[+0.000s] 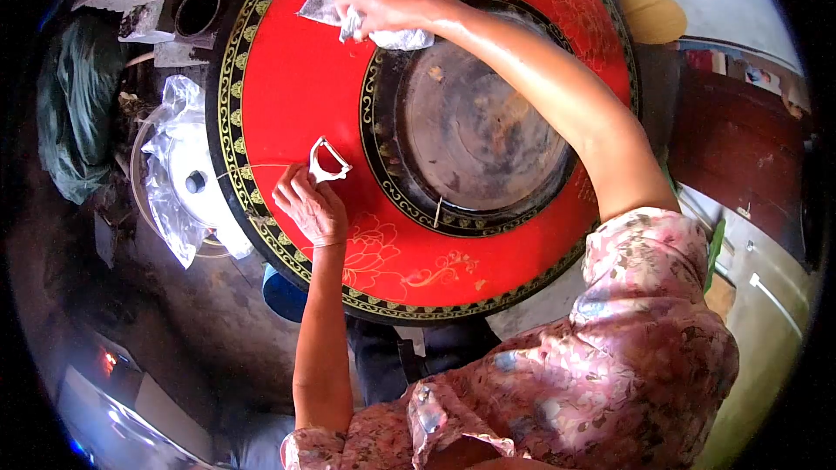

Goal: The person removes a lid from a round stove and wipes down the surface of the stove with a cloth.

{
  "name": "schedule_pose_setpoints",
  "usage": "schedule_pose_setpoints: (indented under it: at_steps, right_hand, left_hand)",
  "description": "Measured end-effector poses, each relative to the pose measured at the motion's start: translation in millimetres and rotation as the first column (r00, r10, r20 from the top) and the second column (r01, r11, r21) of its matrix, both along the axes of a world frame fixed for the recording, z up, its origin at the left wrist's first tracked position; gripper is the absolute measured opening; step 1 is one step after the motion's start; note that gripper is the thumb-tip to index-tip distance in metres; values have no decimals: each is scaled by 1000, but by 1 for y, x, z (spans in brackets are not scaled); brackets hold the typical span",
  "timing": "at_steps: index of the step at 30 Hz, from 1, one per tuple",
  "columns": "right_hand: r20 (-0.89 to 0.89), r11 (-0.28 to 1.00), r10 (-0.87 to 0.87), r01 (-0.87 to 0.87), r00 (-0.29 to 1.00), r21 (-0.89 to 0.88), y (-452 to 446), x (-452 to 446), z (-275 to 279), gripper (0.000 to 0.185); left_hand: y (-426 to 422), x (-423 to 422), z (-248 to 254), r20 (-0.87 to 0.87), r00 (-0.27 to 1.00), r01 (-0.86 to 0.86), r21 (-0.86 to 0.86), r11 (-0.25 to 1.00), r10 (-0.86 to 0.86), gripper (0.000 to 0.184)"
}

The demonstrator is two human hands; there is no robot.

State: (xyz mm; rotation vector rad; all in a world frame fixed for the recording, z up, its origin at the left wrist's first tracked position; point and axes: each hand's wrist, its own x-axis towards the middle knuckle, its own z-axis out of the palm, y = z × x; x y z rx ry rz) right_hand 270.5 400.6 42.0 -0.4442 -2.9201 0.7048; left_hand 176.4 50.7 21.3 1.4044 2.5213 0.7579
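A round red table (296,78) with a black and gold rim fills the middle of the view. Near its far edge my right hand (383,4) is closed on a crumpled grey-white cloth (405,38), which lies against the red surface. My left hand (312,207) is over the left part of the table, with its fingers closed on a white peeler (327,162) whose head points away from me. A round, stained dark plate (479,122) sits in the table's centre, within a black patterned ring.
Left of the table are a white lid (193,165) under clear plastic, a dark green bag (83,109) and a block with a round dark hole (198,11). A blue bucket (283,296) is partly under the table. At the right is a dark red panel (736,139).
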Motion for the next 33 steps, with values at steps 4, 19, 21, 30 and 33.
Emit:
schedule_pose_setpoints:
  at_steps: [4, 19, 21, 30, 33]
  right_hand:
    - [-459, 675, -720, 679, 521, -288, 118, 84, -31, 11]
    - [-514, 903, 106, 134, 851, 408, -62, -125, -47, 40]
    - [-551, 982, 56, 53, 832, 180, -136, -135, -45, 41]
    - [-471, 613, 24, -385, 882, -690, -374, -91, -28, 12]
    - [-562, 571, -207, -368, 801, -734, -292, -67, -6, 23]
  left_hand:
    - [1, 1, 1, -2, 1000, -8, -6, 1000, 8, 26]
    - [-2, -5, -11, 104, 993, -75, 197, 978, 55, 23]
    - [-8, -6, 3, 273, 952, -207, 230, 951, 141, 15]
    - [-134, -63, 63, 515, 774, -602, 419, 680, 368, 40]
    - [-185, -98, 58, 454, 774, -620, 398, 677, 442, 27]
